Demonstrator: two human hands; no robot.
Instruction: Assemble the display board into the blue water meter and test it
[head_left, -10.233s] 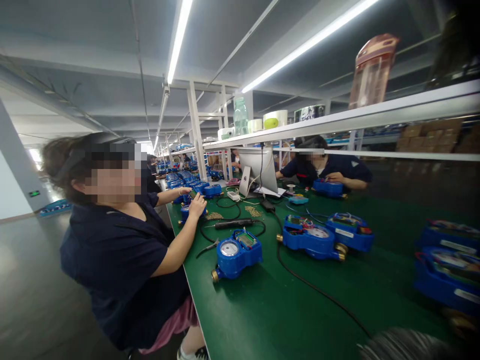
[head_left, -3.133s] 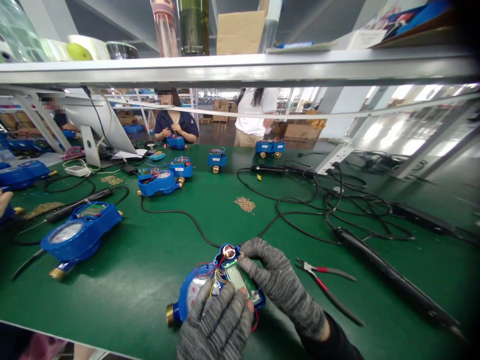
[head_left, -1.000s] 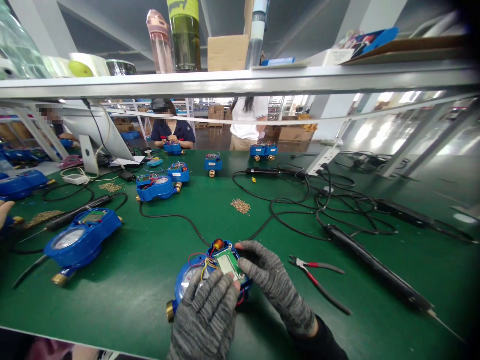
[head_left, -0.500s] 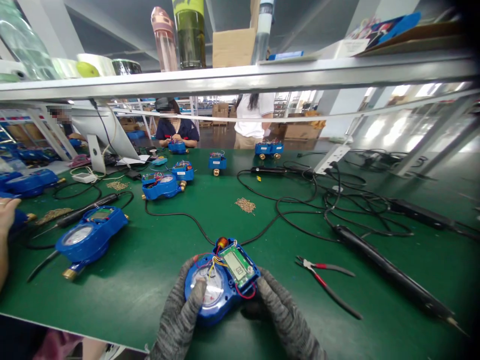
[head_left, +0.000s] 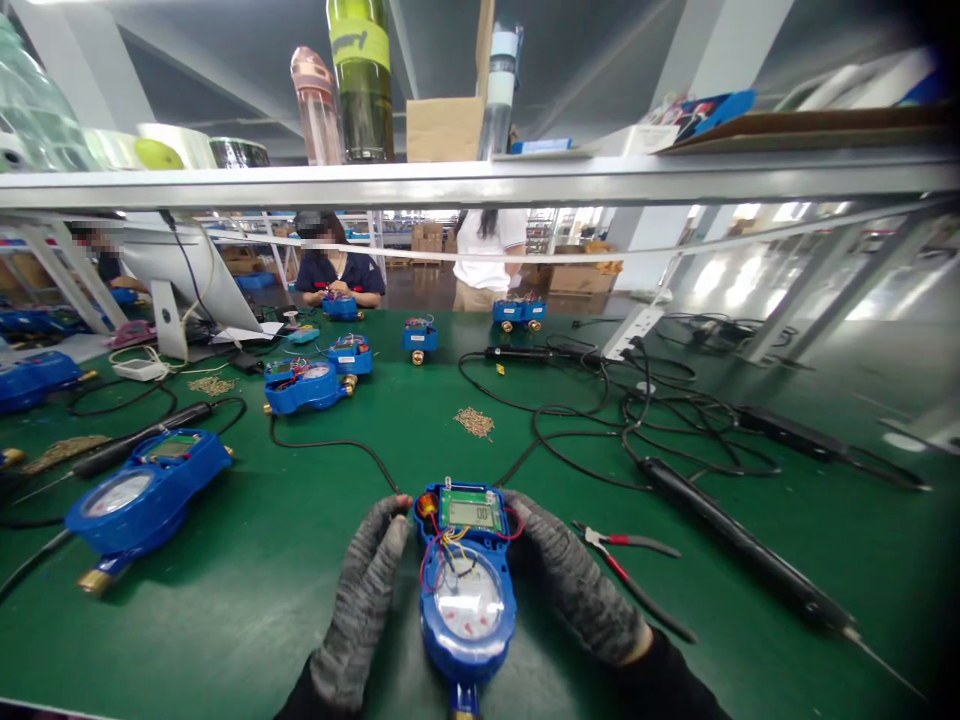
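On the green worktop, close to its near edge and roughly midway along the part we see, we have a blue meter between our two grey-gloved hands. Its display reads toward us at the end facing the far edge, its round dial lies nearer us, and its brass fitting points at the near edge. Loose coloured wires cross from display to dial. Our left hand has fingers and thumb curled near each other just beside the meter's left side; we cannot tell whether they press on it. Our right hand lies along the right side, fingertips partly hidden, so its grip we cannot tell either. Right of that hand lie red-handled pliers, and farther right a black driver points toward the near right corner. A pile of small screws lies beyond the meter, toward the far edge; a second blue meter sits well to the left.
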